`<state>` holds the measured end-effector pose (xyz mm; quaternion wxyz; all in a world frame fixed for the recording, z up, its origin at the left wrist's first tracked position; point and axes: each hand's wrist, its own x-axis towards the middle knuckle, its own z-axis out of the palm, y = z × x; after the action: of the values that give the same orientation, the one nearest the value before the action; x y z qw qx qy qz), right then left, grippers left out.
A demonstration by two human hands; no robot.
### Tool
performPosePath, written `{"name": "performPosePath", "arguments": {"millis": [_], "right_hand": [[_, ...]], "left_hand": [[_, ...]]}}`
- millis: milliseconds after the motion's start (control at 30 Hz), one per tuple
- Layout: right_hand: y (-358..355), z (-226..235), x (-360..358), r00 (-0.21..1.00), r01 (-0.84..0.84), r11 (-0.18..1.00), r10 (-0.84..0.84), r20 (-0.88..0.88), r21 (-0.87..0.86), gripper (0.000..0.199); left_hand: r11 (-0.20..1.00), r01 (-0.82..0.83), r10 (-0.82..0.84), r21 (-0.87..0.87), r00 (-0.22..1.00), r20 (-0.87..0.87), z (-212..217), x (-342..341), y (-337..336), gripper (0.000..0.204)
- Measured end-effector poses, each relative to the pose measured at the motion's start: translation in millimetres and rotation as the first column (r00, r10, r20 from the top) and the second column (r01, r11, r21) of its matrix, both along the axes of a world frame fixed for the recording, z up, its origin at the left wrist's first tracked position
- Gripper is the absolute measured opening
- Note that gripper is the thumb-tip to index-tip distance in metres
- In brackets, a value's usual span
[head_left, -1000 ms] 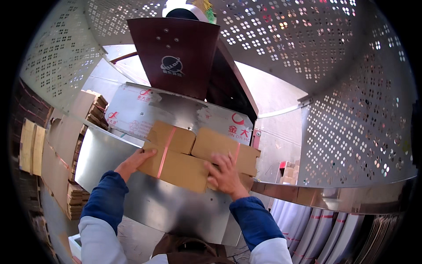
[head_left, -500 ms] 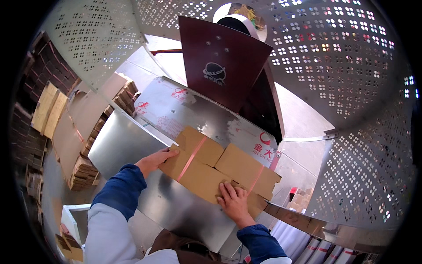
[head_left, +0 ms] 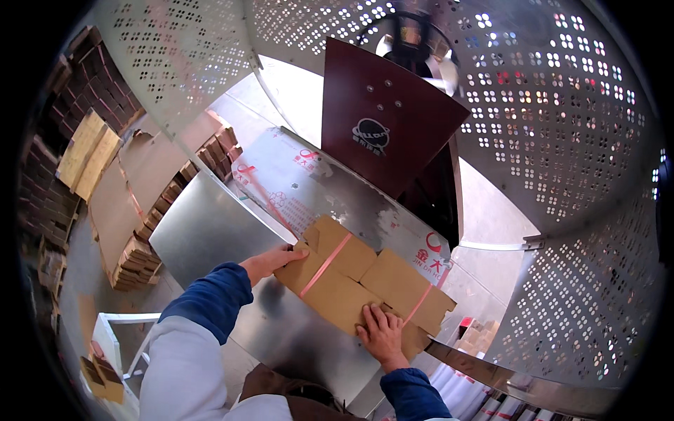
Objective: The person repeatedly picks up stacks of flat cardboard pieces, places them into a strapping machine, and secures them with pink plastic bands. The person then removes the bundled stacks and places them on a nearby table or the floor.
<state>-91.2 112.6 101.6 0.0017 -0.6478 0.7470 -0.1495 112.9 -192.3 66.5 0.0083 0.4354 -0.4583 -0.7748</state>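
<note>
A flat bundle of brown cardboard [head_left: 337,270], bound with two pink straps, lies slantwise across a metal machine table. My left hand [head_left: 275,261] grips the bundle's left end, thumb on top and the other fingers mostly hidden. On its near right part rests my right hand [head_left: 382,337], fingers a little bent and slightly apart, beside the right-hand strap [head_left: 419,303]. Under the far side of the bundle is a worn, printed film-covered plate [head_left: 281,158]. Bare shiny sheet metal [head_left: 210,221] shows on the left and nearer me.
A dark red panel [head_left: 386,119] rises behind the table. Perforated metal guards [head_left: 533,119] curve around the far and right sides. Stacked cardboard [head_left: 144,203] stands on the left, a white frame [head_left: 123,337] at lower left, and wrapped rolls [head_left: 463,396] at lower right.
The view has shifted, so the scene sits further right and lower. Both hands keep their places on the bundle. A dark ring-shaped part now shows behind the red panel.
</note>
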Motion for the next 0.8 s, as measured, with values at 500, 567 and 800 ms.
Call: {"name": "performPosePath", "arguments": {"millis": [500,567,800], "right_hand": [[-4,0,-8,1.0,-0.017,1.0,0.017,0.002,-0.018,0.051],[-3,-2,-9,1.0,-0.02,0.999,0.021,0.009,-0.026,0.051],[-2,-2,-14,0.999,-0.014,0.999,0.016,0.052,-0.05,0.051]], "left_hand": [[0.997,-0.039,0.045,-0.069,0.995,0.085,-6,1,6,0.067],[0.998,-0.043,0.046,-0.054,0.997,0.062,-8,3,5,0.068],[0.999,-0.034,0.035,-0.013,0.997,0.076,-1,-4,4,0.058]]}}
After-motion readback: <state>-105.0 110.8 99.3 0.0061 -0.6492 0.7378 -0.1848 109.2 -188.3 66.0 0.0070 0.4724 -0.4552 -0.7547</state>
